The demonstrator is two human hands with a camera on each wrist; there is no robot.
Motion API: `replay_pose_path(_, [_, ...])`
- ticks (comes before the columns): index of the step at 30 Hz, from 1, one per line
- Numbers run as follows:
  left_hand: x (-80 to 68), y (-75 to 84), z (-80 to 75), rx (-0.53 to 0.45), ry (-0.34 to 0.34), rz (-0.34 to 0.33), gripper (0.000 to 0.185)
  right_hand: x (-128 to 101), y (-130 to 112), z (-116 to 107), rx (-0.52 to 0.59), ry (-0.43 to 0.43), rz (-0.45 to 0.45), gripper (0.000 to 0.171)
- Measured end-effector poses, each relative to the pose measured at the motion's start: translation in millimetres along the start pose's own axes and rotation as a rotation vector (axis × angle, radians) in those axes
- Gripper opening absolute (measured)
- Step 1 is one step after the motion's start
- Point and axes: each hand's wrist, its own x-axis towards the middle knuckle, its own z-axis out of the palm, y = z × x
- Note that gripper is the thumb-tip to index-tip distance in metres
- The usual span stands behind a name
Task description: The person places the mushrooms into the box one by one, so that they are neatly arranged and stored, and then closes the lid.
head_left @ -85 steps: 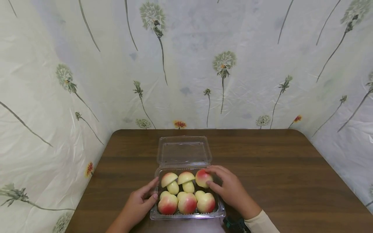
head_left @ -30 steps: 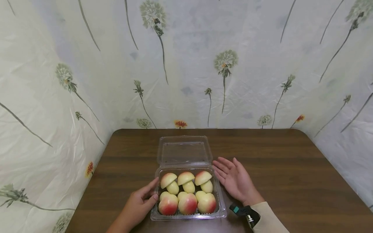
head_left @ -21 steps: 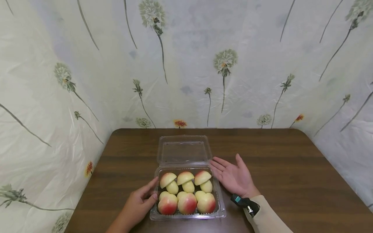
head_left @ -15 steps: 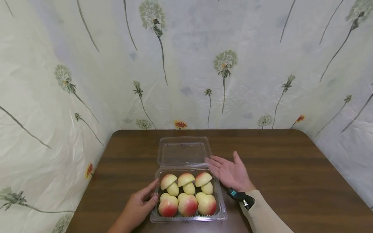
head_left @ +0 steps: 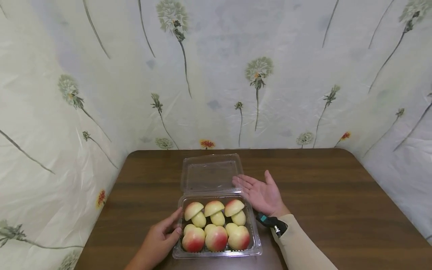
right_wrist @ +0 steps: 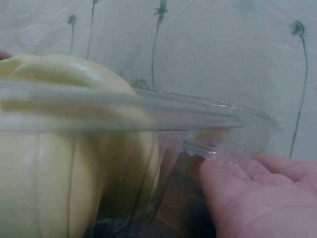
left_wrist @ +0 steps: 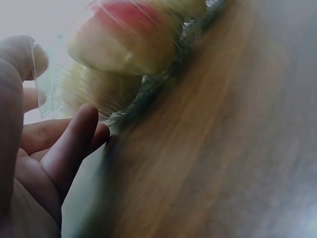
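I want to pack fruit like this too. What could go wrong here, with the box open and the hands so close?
The right hand lies palm up with fingertips at the open lid. If it swings the lid down quickly, the thin clear plastic may buckle or miss the rim.

The apple pieces look piled about as high as the box rim, so the lid might squash them or not snap shut.

The left hand only touches the box's side, so the box could slide on the smooth table.
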Motion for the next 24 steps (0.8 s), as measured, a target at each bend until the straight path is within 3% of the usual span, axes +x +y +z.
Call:
replay_pose_path(7, [-1.1, 1.0, 1.6, 0.012, 0.016, -0.032, 0.054, 4, 3, 7, -0.151, -0.035, -0.075, 0.103])
replay_pose_path(18, [-2.0, 4.5, 1.9, 0.029, 0.004, -0.070, 0.053, 0, 6, 20, -0.193, -0.176, -0.133, 0.089])
replay_pose_path(24, [-0.7, 5.3, 3.2, 0.065, 0.014, -0.090, 0.053, -1, 9, 29, -0.335, -0.212, -0.180, 0.079])
